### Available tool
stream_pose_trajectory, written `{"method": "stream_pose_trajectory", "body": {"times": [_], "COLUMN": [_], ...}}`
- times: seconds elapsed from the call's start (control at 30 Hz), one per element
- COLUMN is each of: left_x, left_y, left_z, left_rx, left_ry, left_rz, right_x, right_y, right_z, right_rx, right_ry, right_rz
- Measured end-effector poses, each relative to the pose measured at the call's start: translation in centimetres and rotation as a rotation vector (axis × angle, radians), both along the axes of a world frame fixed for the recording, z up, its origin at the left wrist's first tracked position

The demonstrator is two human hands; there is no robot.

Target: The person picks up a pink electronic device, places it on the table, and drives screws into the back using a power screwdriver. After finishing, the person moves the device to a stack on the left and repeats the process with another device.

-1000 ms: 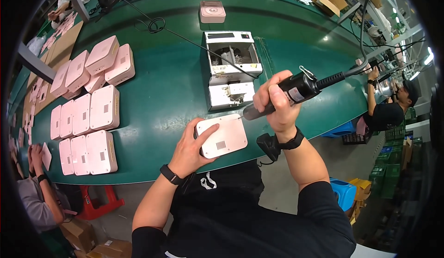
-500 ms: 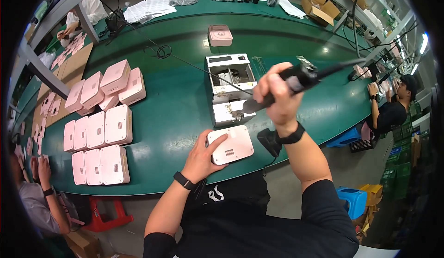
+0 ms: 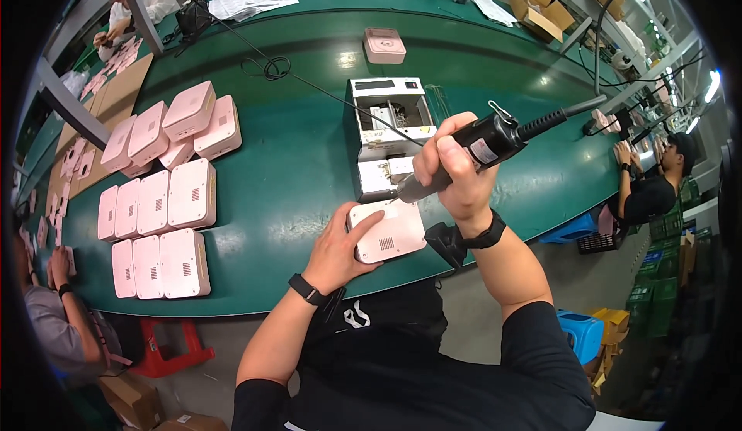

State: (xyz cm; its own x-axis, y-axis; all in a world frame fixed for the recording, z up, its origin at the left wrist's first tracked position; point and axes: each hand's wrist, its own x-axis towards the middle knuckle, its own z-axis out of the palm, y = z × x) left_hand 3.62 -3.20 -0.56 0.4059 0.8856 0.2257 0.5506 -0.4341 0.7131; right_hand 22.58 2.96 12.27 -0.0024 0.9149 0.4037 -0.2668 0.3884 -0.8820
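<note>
My left hand point(image 3: 334, 247) grips the left side of a pale pink plastic case point(image 3: 403, 231), thumb or a finger lying across its top. The case rests on the green table with a small vent grille and corner screw holes facing up. In my right hand point(image 3: 466, 180) is a black and grey electric screwdriver point(image 3: 487, 144), tilted with its tip down at the far edge of the case. Whether the bit touches the case I cannot tell. Just beyond stands a white screw feeder point(image 3: 388, 141) with an open top.
Several matching pink cases point(image 3: 192, 192) stand in rows and a pile on the left. One more pink case point(image 3: 384, 46) lies beyond the feeder. A black stand point(image 3: 446, 244) is right of my case. A cable point(image 3: 325, 105) crosses the table. Co-workers sit left, right and opposite.
My right hand has brought the screwdriver's tip from the front of the screw feeder down to the far edge of the pink case. My left hand stays on the case.
</note>
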Motion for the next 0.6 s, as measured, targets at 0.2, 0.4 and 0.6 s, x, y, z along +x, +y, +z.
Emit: {"method": "stream_pose_trajectory", "body": {"times": [0.2, 0.4, 0.6], "left_x": [0.1, 0.2, 0.4], "left_y": [0.1, 0.0, -0.4], "left_z": [-0.1, 0.2, 0.1], "left_rx": [0.011, 0.018, -0.001], "left_ry": [0.000, -0.011, 0.003], "left_rz": [0.005, -0.002, -0.007], "right_x": [-0.7, -0.4, -0.1], "right_y": [0.6, 0.6, 0.3], "right_z": [-1.9, -2.5, -1.5], "right_rx": [-0.005, -0.011, -0.015], "right_ry": [-0.069, -0.031, -0.072], "right_rz": [0.008, 0.013, -0.029]}}
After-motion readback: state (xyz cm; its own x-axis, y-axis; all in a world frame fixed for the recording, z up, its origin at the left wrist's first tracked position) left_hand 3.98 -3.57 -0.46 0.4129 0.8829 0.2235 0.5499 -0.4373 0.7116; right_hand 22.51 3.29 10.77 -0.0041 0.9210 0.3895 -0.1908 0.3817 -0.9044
